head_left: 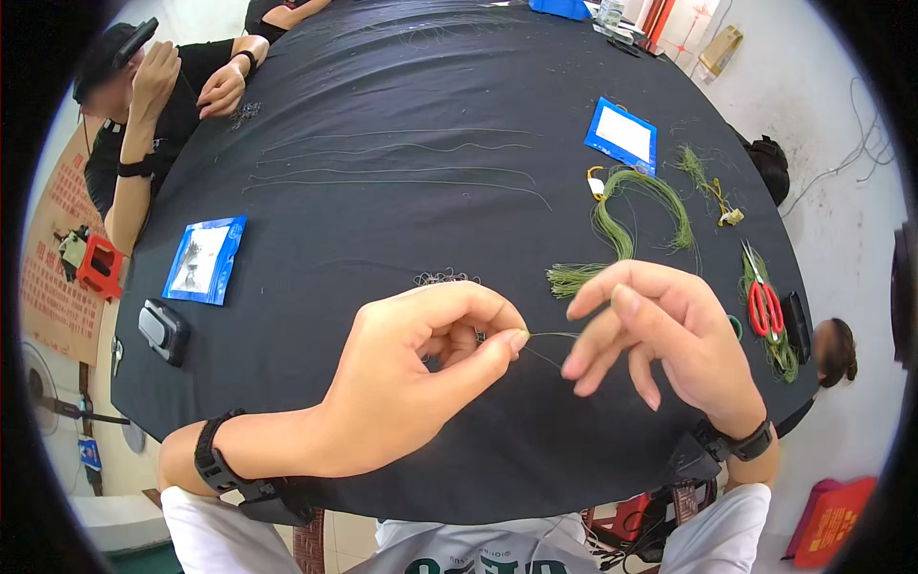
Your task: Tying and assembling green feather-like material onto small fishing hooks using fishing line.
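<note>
bare black cloth (pixel 402 220) ahead, green line bundle (pixel 631 206) right

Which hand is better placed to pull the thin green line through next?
Probably the right hand: its fingers are open and free beside the green line, while the left hand is pinching the line's end between thumb and forefinger.

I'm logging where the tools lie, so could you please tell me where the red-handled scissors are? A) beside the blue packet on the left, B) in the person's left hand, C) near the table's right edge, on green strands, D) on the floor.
C: the scissors lie near the right edge of the table, on green strands, apart from both hands.
</note>
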`<state>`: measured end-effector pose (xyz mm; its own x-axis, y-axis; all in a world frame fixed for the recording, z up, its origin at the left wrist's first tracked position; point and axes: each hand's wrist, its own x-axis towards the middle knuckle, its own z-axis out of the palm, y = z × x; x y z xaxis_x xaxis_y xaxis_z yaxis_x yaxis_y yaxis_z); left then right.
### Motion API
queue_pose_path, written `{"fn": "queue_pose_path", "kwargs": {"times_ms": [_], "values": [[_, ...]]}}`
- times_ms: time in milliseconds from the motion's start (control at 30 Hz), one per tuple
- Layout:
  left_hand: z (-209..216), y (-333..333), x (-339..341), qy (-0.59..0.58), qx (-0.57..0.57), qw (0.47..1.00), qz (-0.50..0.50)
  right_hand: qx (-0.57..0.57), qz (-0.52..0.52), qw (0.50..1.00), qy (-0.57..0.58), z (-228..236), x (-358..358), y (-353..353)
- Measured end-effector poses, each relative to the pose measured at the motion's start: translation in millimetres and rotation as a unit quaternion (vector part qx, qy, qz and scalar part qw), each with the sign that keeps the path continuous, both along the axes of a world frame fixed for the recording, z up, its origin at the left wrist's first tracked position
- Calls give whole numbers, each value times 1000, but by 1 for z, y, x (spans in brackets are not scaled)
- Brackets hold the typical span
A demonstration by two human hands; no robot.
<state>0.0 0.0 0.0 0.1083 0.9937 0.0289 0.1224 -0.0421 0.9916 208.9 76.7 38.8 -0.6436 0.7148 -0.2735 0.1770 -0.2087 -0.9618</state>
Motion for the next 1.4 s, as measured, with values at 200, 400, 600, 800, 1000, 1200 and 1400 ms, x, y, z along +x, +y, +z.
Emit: {"fn": "queue_pose_path", "kwargs": {"times_ms": [200, 400, 600, 800, 1000, 1200, 1400], "values": [[2, 2, -1, 69, -1, 998, 4, 89, 44, 994, -46, 1, 7, -2], [3, 0, -1, 64, 16, 998, -8, 241, 5, 970, -23, -16, 6, 3], [3, 2, 2, -41, -27, 999, -6, 297, 27, 954, 6, -30, 7, 17], [2, 3, 1, -131, -44, 990, -21, 322, 24, 946, 26, -31, 6, 19], [4, 3, 0, -152, -50, 987, -10, 298, 42, 954, -17, -35, 3, 12], [-5, 4, 4, -148, 7, 988, 42, 440, 67, 895, -39, -35, -11, -3], [-8, 2, 1, 4, 89, 995, 48, 549, 60, 834, -16, -44, -12, -10]]}}
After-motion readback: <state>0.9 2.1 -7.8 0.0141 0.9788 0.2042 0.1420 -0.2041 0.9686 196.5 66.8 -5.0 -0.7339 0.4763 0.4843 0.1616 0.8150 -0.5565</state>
